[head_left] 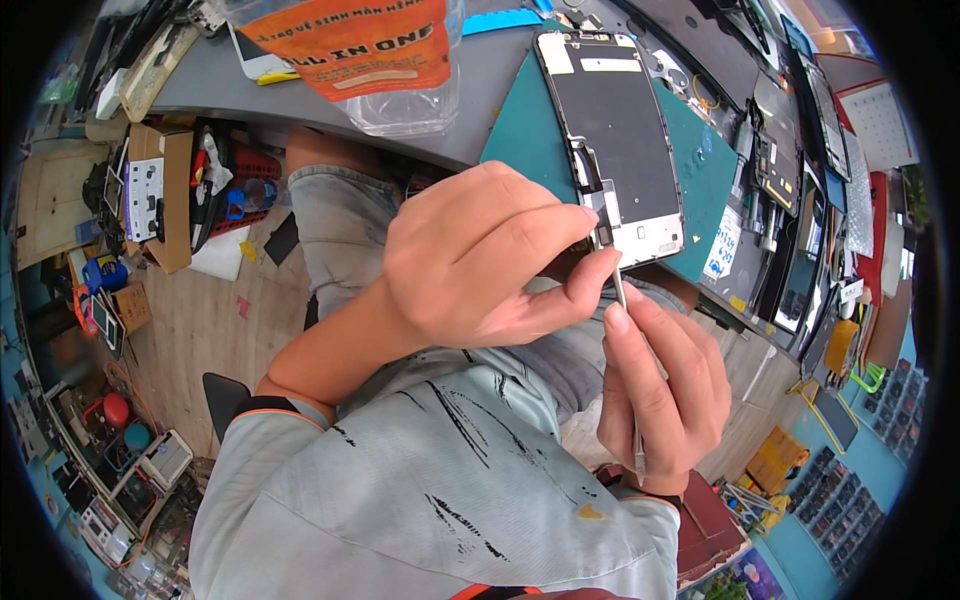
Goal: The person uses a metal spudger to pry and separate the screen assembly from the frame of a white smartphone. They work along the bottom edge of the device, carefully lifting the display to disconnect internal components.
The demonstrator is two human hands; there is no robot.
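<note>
A phone screen assembly [628, 130], with a dark back plate and pale metal ends, lies on the teal work mat [540, 125] at the desk's edge. At its near left corner my left hand [490, 262] is closed, thumb and forefinger pinched on a small dark-and-silver part [604, 230] that looks like a flex cable piece. Just to the right and nearer to me, my right hand [668, 385] grips a thin metal tool [622, 290] like a pen. The tool's tip is up beside my left thumb and the near end of the screen assembly; exact contact is hidden.
A clear plastic tub with an orange label [350, 50] stands on the grey desk [215, 85] at the far left. Phone parts and screens [775, 150] crowd the right side. On the floor at left are a cardboard box [178, 200] and a red basket [262, 165].
</note>
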